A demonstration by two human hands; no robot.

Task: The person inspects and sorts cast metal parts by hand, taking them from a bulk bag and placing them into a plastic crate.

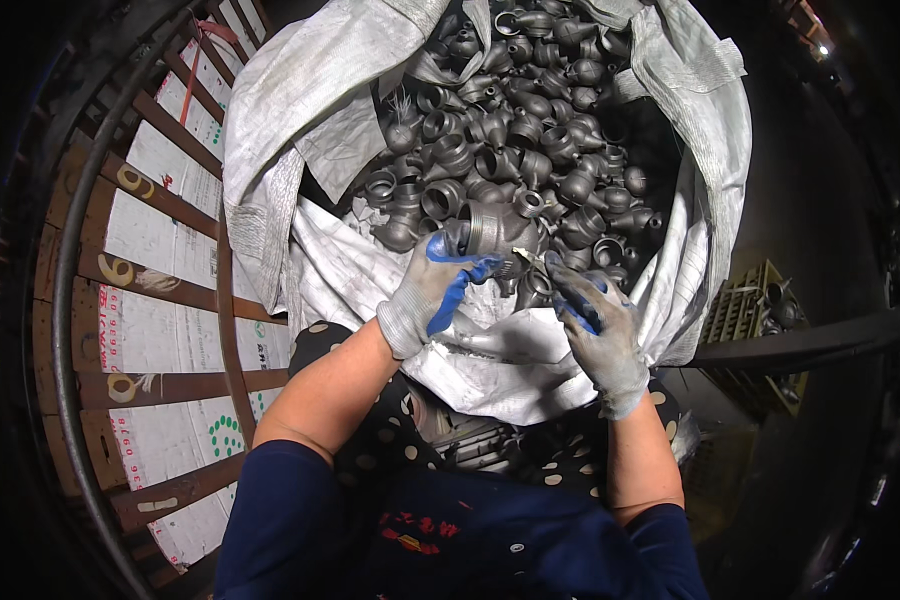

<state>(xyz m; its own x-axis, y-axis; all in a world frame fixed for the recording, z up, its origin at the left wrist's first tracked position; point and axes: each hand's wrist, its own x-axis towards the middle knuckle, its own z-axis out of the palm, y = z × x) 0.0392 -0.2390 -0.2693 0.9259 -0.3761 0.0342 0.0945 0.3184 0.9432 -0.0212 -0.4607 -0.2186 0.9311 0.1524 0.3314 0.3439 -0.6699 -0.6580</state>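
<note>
A large grey metal pipe fitting (500, 228) with a threaded end sits at the near side of a heap of similar fittings. My left hand (432, 285), in a grey and blue work glove, is closed against its left side, fingers by the threaded end and thumb below. A small pale strip (528, 257) lies across the front of the fitting. My gloved right hand (602, 325) has its bent fingertips at the strip's right end, close to the fitting, and seems to pinch it. Part of the fitting's underside is hidden by my left thumb.
A big white woven sack (300, 110), its rim folded down, surrounds the heap of fittings (560, 140). Brown metal slats (160, 285) with white printed sheets behind them stand on the left. A yellow crate (745, 310) and a dark bar (800, 343) are on the right.
</note>
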